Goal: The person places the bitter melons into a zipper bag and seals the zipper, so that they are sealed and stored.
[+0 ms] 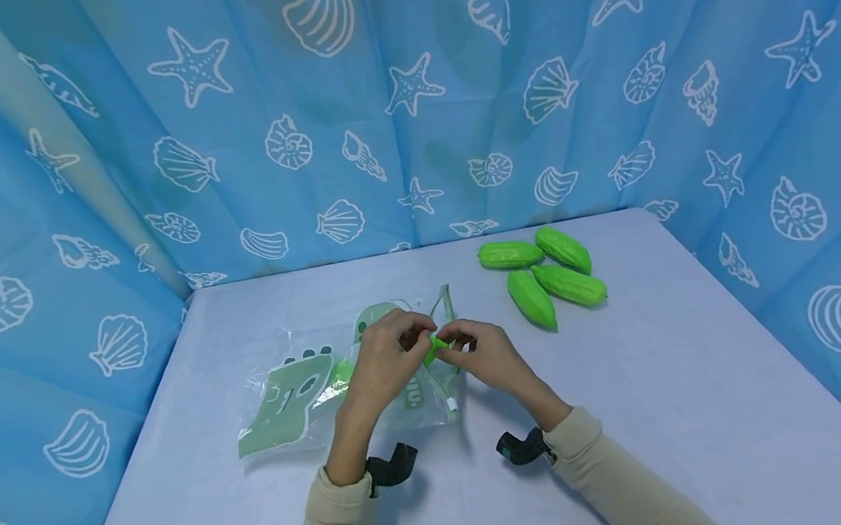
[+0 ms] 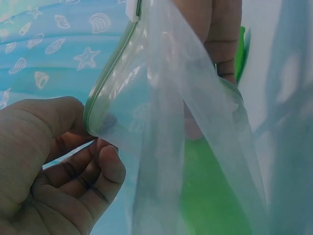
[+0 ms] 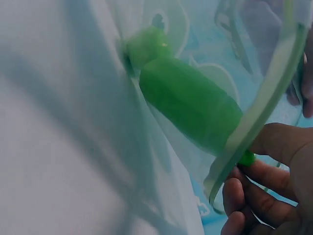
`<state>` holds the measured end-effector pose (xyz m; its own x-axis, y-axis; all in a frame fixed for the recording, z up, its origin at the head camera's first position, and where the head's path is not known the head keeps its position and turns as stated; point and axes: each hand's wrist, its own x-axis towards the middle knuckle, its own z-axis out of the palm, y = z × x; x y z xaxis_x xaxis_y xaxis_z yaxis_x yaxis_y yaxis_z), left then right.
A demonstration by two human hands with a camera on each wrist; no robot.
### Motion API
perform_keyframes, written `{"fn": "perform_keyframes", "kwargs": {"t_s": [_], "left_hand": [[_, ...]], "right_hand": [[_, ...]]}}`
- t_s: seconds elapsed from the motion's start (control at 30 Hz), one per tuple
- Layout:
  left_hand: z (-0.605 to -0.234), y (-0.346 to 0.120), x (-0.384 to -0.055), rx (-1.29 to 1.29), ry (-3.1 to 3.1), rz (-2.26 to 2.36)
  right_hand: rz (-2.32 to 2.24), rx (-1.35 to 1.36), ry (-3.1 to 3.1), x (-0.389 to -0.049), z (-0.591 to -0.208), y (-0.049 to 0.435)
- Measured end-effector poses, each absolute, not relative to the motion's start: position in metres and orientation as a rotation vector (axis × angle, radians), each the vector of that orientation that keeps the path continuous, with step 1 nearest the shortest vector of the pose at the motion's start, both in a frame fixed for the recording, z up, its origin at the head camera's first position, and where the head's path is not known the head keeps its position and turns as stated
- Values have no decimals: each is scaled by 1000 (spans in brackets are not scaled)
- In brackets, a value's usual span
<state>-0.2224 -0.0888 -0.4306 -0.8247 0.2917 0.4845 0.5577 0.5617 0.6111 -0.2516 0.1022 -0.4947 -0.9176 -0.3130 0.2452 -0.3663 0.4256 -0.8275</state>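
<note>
1. The left hand [image 1: 389, 353] pinches the zip edge [image 2: 108, 78] of a clear printed bag [image 1: 280, 409] lying on the worktop [image 1: 685, 407].
2. The right hand [image 1: 488, 356] pinches the tip of a green vegetable [image 3: 190, 105], most of it inside the bag's mouth.
3. Another green piece [image 3: 149, 47] shows deeper inside.
4. Four loose vegetables [image 1: 570, 285] lie together near the worktop's far edge, beyond the right hand.

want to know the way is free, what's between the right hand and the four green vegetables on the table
Just bare pale tabletop between the right hand and the four green vegetables, in the head view.
</note>
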Motion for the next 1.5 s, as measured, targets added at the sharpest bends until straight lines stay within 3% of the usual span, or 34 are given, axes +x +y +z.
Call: {"fn": "perform_keyframes", "kwargs": {"t_s": [0.3,0.83,1.5], "left_hand": [[-430,-90,-223,-707,-2459,-1135],[-430,-89,-223,-703,-2475,-1148],[-429,-90,-223,-695,-2472,-1161]], "right_hand": [[1390,635,-2611,-253,-487,108],[953,86,-2528,-288,-504,181],[816,-6,-2665,-290,-515,209]]}}
